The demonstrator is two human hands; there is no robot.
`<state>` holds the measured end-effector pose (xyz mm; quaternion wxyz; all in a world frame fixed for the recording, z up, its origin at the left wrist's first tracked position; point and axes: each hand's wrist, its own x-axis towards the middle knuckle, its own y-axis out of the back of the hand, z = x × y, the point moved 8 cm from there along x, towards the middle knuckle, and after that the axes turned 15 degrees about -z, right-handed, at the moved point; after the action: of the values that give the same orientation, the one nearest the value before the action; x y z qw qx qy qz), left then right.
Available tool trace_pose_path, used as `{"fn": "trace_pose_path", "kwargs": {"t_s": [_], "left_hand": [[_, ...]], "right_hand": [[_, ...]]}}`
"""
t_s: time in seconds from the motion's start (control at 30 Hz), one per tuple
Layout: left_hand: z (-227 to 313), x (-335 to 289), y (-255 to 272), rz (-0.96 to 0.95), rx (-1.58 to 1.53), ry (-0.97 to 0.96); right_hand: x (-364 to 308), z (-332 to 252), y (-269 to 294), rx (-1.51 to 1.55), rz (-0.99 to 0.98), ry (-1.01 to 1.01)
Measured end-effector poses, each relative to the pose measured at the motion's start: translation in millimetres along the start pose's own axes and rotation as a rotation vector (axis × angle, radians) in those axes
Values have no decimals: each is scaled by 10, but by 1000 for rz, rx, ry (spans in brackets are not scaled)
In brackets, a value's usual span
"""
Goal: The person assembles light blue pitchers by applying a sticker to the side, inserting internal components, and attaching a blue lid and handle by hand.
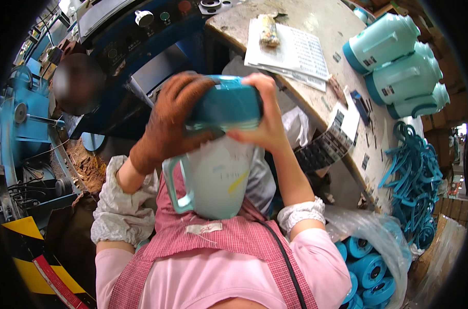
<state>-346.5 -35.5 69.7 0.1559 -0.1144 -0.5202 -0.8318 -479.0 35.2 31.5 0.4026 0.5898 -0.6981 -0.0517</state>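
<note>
In front of my chest is a pale mint thermos jug [218, 188], its dark teal base [229, 105] at the top and its narrower end down against my apron. The jug's loop handle [177, 188] is on the left side. My left hand [174, 116], in a brown glove, is wrapped round the base from the left. From the right my bare right hand [262, 116] grips the base, fingers over its top edge and thumb across the front near the seam. Some of the jug is smeared by motion.
Several mint jugs [394, 67] are stacked on the worktable [365, 165] at right, beside a heap of teal straps [412, 185]. Papers [290, 54] lie farther back. Below, a plastic bag [388, 226] holds teal round parts [370, 270]. A blue machine [35, 121] stands left.
</note>
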Motion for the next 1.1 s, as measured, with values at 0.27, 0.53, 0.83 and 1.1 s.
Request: {"fn": "trace_pose_path", "kwargs": {"t_s": [0.27, 0.53, 0.83, 1.1], "left_hand": [[-497, -77, -225, -18, -54, 147], [-570, -212, -188, 6, 50, 229], [-419, -715, 266, 104, -332, 130], [-404, -949, 236, 276, -498, 315]], "right_hand": [[184, 412, -315, 60, 197, -253], [183, 533, -560, 73, 341, -278], [418, 329, -669, 672, 116, 97], [484, 422, -951, 556, 372, 289]]}}
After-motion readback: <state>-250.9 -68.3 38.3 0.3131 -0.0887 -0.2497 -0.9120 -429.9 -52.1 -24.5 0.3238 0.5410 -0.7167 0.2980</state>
